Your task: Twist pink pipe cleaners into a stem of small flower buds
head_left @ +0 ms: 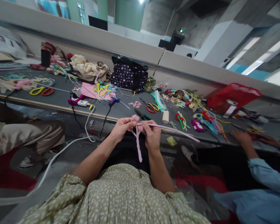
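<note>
Over the table's front edge, both of my hands work on one pale pink pipe-cleaner piece, with two bud-like clumps at its top and a wrapped stem hanging down. My left hand is closed, its thumb and fingers pinching the piece beside the upper clump. Close by on the other side, my right hand pinches it near the lower clump. A loose pink pipe cleaner stretches out past my right hand over the table edge. Beyond my hands lie dark-handled pliers and red-and-yellow scissors.
A blue glue gun, a purple glue gun and cables lie to the left. A wooden cylinder stands right of the pliers. A polka-dot bag sits at the back. A co-worker's hand rests at the far right.
</note>
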Tool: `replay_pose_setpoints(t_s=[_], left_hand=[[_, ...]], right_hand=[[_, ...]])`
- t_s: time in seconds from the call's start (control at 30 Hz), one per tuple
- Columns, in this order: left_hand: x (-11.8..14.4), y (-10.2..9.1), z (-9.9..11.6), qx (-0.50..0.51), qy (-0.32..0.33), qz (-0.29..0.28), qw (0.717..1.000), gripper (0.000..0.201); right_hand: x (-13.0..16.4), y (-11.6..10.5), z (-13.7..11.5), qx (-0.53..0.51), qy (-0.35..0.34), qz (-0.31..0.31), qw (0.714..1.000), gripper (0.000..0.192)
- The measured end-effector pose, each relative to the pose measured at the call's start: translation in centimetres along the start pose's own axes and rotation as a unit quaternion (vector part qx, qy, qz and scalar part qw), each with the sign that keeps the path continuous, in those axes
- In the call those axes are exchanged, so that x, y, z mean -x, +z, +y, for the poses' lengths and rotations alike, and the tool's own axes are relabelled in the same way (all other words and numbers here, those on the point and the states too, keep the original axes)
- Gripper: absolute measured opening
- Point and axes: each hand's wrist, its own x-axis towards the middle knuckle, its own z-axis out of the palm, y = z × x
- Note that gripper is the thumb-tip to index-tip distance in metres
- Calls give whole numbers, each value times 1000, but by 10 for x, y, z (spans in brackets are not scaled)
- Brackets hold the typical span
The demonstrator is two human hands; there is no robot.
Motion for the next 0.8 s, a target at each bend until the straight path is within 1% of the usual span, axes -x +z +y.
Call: replay_pose_setpoints(t_s=[0.2, 0.3, 0.4, 0.5, 0.6, 0.7, 0.8], left_hand=[[-1, -2, -1, -5, 3, -29, 1000, 26], [-1, -3, -2, -5, 8, -43, 999, 23], [-1, -3, -4, -15, -1, -53, 998, 22], [-1, -2, -5, -8, -18, -55, 998, 20], [-2, -1, -5, 23, -45, -49, 998, 20], [-2, 0, -4, 42, -62, -35, 997, 20], [-2, -1, -5, 43, -63, -32, 997, 22]], right_hand=[[5, 1, -7, 73, -60, 19, 995, 19], [7, 3, -10, 94, -86, 35, 991, 17], [8, 4, -10, 110, -102, 55, 987, 16], [8, 3, -9, 121, -105, 63, 985, 16], [9, 2, -8, 130, -102, 56, 985, 16], [10, 1, -6, 118, -94, 47, 987, 15], [9, 1, -5, 98, -73, 32, 992, 16]])
